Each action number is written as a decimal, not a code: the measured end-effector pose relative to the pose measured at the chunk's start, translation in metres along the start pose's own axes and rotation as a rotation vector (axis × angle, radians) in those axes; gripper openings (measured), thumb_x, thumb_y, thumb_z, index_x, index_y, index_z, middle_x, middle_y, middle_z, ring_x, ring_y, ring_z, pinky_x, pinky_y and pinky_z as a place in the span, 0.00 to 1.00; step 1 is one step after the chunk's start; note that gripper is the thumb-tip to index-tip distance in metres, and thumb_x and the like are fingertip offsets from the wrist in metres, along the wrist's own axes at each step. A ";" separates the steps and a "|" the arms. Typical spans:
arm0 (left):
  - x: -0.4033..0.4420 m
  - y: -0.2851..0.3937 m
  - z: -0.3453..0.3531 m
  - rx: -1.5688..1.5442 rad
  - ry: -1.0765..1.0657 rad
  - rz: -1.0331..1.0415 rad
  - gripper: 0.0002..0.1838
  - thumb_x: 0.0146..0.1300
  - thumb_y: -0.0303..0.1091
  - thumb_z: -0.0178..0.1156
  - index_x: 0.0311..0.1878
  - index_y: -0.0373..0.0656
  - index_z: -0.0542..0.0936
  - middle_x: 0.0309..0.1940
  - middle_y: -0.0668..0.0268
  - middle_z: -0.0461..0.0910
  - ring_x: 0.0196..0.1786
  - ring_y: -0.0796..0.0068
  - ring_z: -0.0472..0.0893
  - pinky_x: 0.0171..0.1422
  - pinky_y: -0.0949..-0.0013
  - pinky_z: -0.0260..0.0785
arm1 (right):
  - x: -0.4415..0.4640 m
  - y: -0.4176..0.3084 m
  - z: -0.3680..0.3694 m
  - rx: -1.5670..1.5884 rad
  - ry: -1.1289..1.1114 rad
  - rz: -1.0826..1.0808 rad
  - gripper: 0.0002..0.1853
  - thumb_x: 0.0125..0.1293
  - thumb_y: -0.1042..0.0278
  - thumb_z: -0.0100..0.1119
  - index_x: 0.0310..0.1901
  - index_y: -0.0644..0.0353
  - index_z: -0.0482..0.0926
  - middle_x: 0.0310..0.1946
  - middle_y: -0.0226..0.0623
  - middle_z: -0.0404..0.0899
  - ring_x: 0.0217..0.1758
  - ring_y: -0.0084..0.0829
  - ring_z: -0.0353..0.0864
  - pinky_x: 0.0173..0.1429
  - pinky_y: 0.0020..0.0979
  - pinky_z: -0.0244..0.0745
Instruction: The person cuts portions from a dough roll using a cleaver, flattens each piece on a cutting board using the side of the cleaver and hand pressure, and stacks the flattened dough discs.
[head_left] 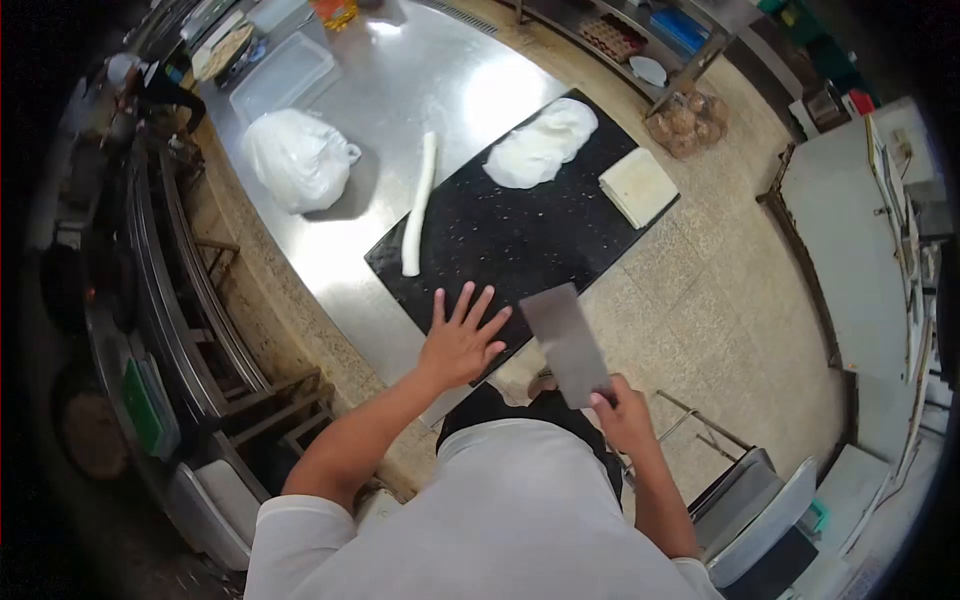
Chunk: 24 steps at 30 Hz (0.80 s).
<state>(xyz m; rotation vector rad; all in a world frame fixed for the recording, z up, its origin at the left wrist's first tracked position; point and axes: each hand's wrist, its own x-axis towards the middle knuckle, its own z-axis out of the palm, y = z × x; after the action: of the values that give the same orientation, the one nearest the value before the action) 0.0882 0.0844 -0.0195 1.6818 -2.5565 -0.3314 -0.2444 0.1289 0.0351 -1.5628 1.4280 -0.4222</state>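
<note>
My left hand (463, 342) lies with fingers spread at the near edge of a black board (480, 240), holding nothing. In my right hand (622, 412) is a cleaver (565, 340), gripped by its handle, its broad blade pointing away from me beside the board's near edge. A long white roll of dough (421, 205) rests partly on the board's left side and partly on the metal table. Toward the far edge sits a flattened, irregular white mass (542, 145), seemingly dough. A stack of pale square sheets (640, 187) occupies the board's right corner.
On the steel table (410, 80) stand a full white plastic bag (297, 160) and a clear plastic container (284, 78). A bag of round brown items (687, 122) is on the floor at right. Another person (150, 85) is at the far left.
</note>
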 end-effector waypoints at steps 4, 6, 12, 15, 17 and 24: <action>0.064 0.030 -0.004 0.018 -0.109 0.040 0.42 0.73 0.72 0.46 0.83 0.61 0.63 0.86 0.52 0.50 0.87 0.36 0.44 0.82 0.20 0.33 | 0.027 -0.006 -0.056 0.274 0.223 0.061 0.18 0.77 0.54 0.62 0.42 0.65 0.80 0.23 0.31 0.80 0.26 0.19 0.78 0.32 0.27 0.72; 0.084 0.027 0.002 0.033 -0.098 0.096 0.42 0.72 0.72 0.46 0.83 0.62 0.64 0.86 0.52 0.50 0.86 0.35 0.44 0.82 0.20 0.32 | 0.084 0.008 -0.065 0.401 0.360 -0.028 0.17 0.78 0.55 0.60 0.41 0.65 0.80 0.24 0.32 0.80 0.25 0.21 0.78 0.33 0.28 0.73; 0.102 0.029 0.006 -0.050 -0.033 0.135 0.41 0.71 0.68 0.53 0.81 0.58 0.67 0.84 0.54 0.56 0.87 0.44 0.49 0.87 0.31 0.33 | 0.201 0.029 -0.056 0.875 0.369 0.481 0.13 0.79 0.57 0.58 0.48 0.61 0.78 0.27 0.32 0.78 0.23 0.23 0.79 0.26 0.31 0.73; 0.105 0.023 0.005 -0.183 -0.055 0.102 0.41 0.71 0.67 0.54 0.81 0.57 0.67 0.84 0.56 0.57 0.87 0.46 0.49 0.87 0.34 0.33 | 0.163 0.033 -0.038 0.538 0.255 0.405 0.15 0.76 0.56 0.62 0.47 0.61 0.78 0.28 0.33 0.79 0.21 0.24 0.77 0.24 0.31 0.71; 0.098 0.022 -0.002 -0.311 -0.007 0.066 0.40 0.72 0.66 0.54 0.81 0.56 0.67 0.84 0.56 0.58 0.87 0.46 0.50 0.87 0.33 0.36 | 0.119 0.007 -0.024 0.295 0.014 0.485 0.17 0.73 0.56 0.66 0.47 0.63 0.80 0.30 0.37 0.83 0.26 0.30 0.82 0.32 0.36 0.78; 0.079 0.011 0.007 -0.120 -0.134 0.497 0.39 0.68 0.68 0.57 0.75 0.56 0.76 0.80 0.65 0.66 0.85 0.51 0.58 0.86 0.30 0.39 | 0.077 0.035 0.069 -0.049 -0.363 0.047 0.26 0.64 0.46 0.70 0.48 0.65 0.83 0.40 0.57 0.87 0.49 0.58 0.87 0.55 0.48 0.80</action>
<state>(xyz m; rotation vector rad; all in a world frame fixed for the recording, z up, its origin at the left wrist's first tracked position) 0.0458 0.0174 -0.0294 0.9668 -2.8633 -0.5578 -0.1916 0.0908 -0.0527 -1.5486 1.1964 -0.0683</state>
